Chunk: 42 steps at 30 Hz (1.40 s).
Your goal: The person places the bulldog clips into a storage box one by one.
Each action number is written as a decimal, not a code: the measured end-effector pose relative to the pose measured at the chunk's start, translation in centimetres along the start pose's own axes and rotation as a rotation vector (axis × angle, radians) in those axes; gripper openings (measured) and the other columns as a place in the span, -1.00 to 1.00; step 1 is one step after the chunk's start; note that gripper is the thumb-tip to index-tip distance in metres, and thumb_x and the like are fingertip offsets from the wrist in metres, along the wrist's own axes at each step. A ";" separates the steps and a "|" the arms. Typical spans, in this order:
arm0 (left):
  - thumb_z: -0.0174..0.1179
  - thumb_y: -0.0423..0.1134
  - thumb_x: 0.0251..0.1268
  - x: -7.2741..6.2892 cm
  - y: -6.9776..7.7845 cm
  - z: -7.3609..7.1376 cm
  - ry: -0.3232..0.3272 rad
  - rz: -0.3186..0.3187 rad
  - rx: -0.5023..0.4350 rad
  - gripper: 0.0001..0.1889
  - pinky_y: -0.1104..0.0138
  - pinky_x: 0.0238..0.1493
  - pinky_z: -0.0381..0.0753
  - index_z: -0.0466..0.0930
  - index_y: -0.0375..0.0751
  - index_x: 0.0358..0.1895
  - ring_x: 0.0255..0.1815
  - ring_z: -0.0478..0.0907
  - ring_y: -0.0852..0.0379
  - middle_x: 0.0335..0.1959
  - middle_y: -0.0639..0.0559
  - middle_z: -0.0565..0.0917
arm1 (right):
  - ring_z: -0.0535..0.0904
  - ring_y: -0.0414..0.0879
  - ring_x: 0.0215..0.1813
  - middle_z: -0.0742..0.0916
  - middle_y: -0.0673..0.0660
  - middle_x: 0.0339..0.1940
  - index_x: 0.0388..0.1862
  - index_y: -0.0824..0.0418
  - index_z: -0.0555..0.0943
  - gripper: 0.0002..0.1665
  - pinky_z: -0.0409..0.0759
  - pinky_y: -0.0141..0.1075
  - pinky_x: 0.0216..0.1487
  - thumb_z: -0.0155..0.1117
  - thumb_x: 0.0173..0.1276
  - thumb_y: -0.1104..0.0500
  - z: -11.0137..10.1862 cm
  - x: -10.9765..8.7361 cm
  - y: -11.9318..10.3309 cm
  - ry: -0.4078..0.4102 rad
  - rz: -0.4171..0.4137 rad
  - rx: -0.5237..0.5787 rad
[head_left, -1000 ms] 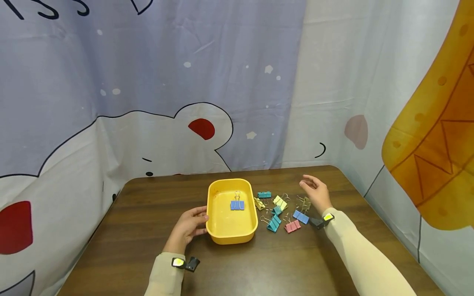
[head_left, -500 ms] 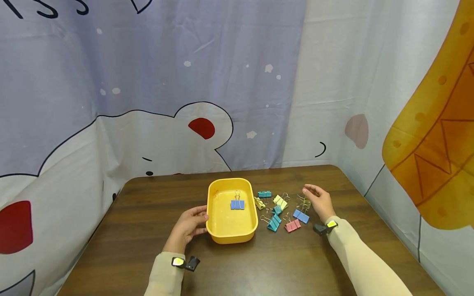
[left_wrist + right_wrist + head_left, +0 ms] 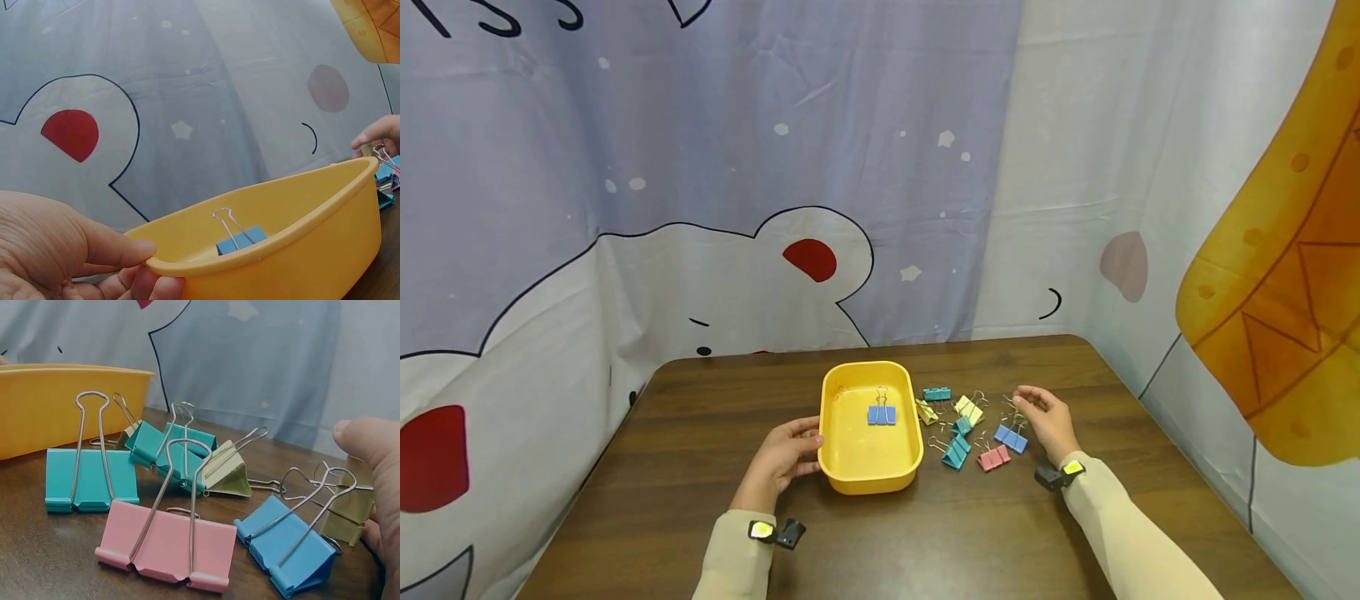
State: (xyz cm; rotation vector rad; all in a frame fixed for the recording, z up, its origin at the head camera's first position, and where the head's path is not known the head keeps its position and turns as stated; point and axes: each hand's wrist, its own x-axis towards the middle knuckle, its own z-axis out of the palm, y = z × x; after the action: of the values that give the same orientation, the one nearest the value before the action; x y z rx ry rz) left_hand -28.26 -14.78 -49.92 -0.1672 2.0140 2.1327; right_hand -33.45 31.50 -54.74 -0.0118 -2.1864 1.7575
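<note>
My left hand (image 3: 784, 460) grips the left side of a yellow plastic bin (image 3: 871, 485), thumb over the rim and fingers under it. Inside the bin lies one blue binder clip (image 3: 242, 240) with a wire handle raised. At the right of the clip pile, my right hand (image 3: 1047, 421) pinches an olive binder clip (image 3: 345, 506); its thumb is at the clip's top edge, its other fingers partly hidden behind. Just left of that hand sit a blue binder clip (image 3: 289, 545) and a pink binder clip (image 3: 167, 545).
Between bin and right hand lie teal binder clips (image 3: 956, 451) and yellow binder clips (image 3: 968, 409), several wire handles sticking up. They rest on a brown wooden table (image 3: 880, 550). A printed curtain (image 3: 880, 167) hangs behind the table and along its right side.
My right hand has come down toward the near side, onto the olive binder clip, and its fingers have closed in. The left hand and the bin stay in place.
</note>
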 end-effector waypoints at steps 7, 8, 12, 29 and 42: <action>0.16 -0.50 0.42 0.0 0.1 0.0 -0.001 0.002 -0.004 -0.53 0.24 -0.38 0.76 0.42 -0.43 0.36 -0.21 0.66 -0.03 -0.06 -0.24 0.59 | 0.60 -0.28 0.02 0.70 0.36 0.13 0.20 0.40 0.58 -0.48 0.54 -0.54 0.06 0.41 0.39 0.11 -0.4 -0.5 -0.1 -0.010 0.040 -0.025; 0.16 -0.50 0.42 0.1 0.0 0.0 -0.002 0.003 -0.003 -0.53 0.23 -0.38 0.76 0.42 -0.43 0.36 -0.21 0.66 -0.03 -0.06 -0.24 0.58 | 0.58 -0.24 0.08 0.69 0.35 0.16 0.22 0.38 0.58 -0.47 0.51 -0.53 0.11 0.41 0.39 0.10 -0.4 -0.5 -0.1 -0.015 0.046 -0.040; 0.16 -0.49 0.42 0.1 0.0 0.0 -0.005 0.004 -0.002 -0.54 0.22 -0.36 0.77 0.43 -0.43 0.36 -0.21 0.66 -0.04 -0.06 -0.25 0.58 | 0.52 -0.14 0.18 0.68 0.31 0.21 0.25 0.32 0.57 -0.44 0.42 -0.50 0.17 0.41 0.40 0.05 -0.5 -0.8 0.1 -0.028 0.061 -0.095; 0.16 -0.49 0.42 0.2 -0.1 0.0 0.001 0.001 -0.001 -0.55 0.23 -0.37 0.77 0.44 -0.41 0.35 -0.22 0.66 -0.01 0.00 -0.31 0.57 | 0.63 -0.34 -0.19 0.78 -0.04 -0.15 0.06 0.31 0.70 -0.60 0.59 -0.52 -0.24 0.43 0.36 0.08 -0.1 -0.7 0.8 0.095 0.027 -0.071; 0.14 -0.49 0.43 0.2 -0.2 0.1 -0.006 0.007 -0.002 -0.55 0.22 -0.34 0.77 0.43 -0.42 0.36 -0.16 0.65 -0.07 0.00 -0.31 0.56 | 0.62 -0.37 -0.24 0.78 0.12 -0.08 0.07 0.29 0.72 -0.60 0.59 -0.54 -0.28 0.42 0.38 0.06 0.1 -0.1 0.3 0.169 0.046 -0.100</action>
State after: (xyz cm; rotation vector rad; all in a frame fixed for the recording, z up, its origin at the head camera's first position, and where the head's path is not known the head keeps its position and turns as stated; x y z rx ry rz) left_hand -28.41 -14.67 -50.17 -0.1547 2.0121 2.1367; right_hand -33.44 31.45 -55.09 -0.2271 -2.1642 1.6053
